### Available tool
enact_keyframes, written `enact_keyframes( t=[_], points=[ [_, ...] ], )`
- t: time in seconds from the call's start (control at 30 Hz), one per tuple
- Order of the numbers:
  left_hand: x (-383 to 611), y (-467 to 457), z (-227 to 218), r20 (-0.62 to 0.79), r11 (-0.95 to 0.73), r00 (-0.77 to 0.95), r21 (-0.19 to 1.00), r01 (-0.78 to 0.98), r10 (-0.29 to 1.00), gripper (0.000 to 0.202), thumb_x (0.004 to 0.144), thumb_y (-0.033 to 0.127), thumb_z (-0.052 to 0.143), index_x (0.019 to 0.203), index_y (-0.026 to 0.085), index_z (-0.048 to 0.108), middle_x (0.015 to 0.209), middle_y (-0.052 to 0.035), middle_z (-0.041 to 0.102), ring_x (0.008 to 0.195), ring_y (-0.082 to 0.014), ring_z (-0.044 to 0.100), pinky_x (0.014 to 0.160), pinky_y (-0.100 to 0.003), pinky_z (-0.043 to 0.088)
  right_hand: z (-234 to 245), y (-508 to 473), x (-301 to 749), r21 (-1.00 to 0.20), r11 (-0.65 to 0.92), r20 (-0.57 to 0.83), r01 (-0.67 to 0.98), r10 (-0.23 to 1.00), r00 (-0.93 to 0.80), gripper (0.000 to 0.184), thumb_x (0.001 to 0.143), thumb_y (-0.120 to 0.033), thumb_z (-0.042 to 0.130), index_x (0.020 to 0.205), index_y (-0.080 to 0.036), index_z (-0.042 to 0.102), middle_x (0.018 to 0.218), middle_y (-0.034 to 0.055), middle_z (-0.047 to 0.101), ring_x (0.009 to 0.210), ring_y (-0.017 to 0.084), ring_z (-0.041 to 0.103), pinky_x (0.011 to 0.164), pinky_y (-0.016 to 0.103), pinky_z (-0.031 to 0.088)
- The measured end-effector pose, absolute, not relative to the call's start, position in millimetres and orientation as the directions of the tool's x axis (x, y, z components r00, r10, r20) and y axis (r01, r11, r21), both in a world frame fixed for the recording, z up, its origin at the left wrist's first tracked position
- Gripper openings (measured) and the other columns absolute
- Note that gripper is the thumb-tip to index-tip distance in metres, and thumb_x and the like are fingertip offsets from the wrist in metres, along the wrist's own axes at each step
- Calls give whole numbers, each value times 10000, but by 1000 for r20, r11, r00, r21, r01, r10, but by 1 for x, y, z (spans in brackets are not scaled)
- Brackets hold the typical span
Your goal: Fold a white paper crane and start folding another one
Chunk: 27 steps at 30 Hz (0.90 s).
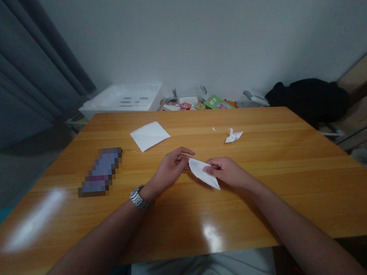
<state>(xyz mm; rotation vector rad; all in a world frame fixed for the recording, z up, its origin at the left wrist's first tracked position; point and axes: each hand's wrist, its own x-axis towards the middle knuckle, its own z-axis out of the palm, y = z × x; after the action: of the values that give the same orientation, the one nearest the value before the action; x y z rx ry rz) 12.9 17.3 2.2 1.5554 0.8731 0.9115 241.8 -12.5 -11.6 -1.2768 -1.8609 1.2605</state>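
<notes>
Phone-like slab [102, 171]: pixelation obscured it
Right hand [226, 170]: pinched folded paper [199, 169], fingertips partly hidden
Left hand [173, 166]: met its corner; grip couldn't be told
Folded paper: pointed, was over glossy wooden table [168, 227]

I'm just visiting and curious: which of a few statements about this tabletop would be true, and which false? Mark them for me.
1. The right hand holds a folded white paper. True.
2. The watch is worn on the right wrist. False: the silver watch is on the left wrist.
3. A small paper bird lies on the wooden table. True.
4. The loose sheet lies nearer the person than both hands. False: the loose sheet lies beyond the left hand.
</notes>
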Motion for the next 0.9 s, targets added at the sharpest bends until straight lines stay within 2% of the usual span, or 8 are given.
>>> enact_keyframes(
  t=[0.13,0.27,0.47,0.67,0.9],
  points=[
    [14,15,5,153,-247,440,955,165,885,241,940,356,595,1002,143,690,957,-70,728,857,-167,695,769,-272,571,-12,-12,242,-901,125,-53,416,919,-391,368,951,-483,556,800,-160,649,710,11,599,636,151,508,580,262,360],
    [15,12,5,162,-321,481,908,270,862,256,905,391,676,1015,165,727,982,-54,757,890,-175,696,784,-257,532,-11,-14,242,-849,193,-34,492,909,-415,304,951,-419,562,833,-159,668,749,23,640,679,161,542,607,264,373],
    [14,13,3,119,-357,538,860,364,835,245,936,371,634,917,168,769,895,-34,773,800,-161,682,703,-239,480,-6,-16,241,-815,205,-62,541,899,-433,315,952,-412,559,816,-153,677,731,17,638,667,153,539,590,256,362],
    [17,12,6,142,-342,464,859,382,874,202,914,328,653,903,158,761,874,-34,773,784,-159,681,692,-235,468,-8,-13,242,-833,188,-13,520,934,-358,377,955,-470,557,885,-140,727,765,39,679,680,165,560,609,264,386],
    [18,10,-1,99,-331,511,861,387,854,194,893,322,657,896,148,742,861,-41,762,779,-163,678,698,-235,484,-14,-11,241,-826,212,-21,522,915,-403,364,962,-444,549,875,-146,739,784,44,709,706,175,597,630,264,402]
  ],
)
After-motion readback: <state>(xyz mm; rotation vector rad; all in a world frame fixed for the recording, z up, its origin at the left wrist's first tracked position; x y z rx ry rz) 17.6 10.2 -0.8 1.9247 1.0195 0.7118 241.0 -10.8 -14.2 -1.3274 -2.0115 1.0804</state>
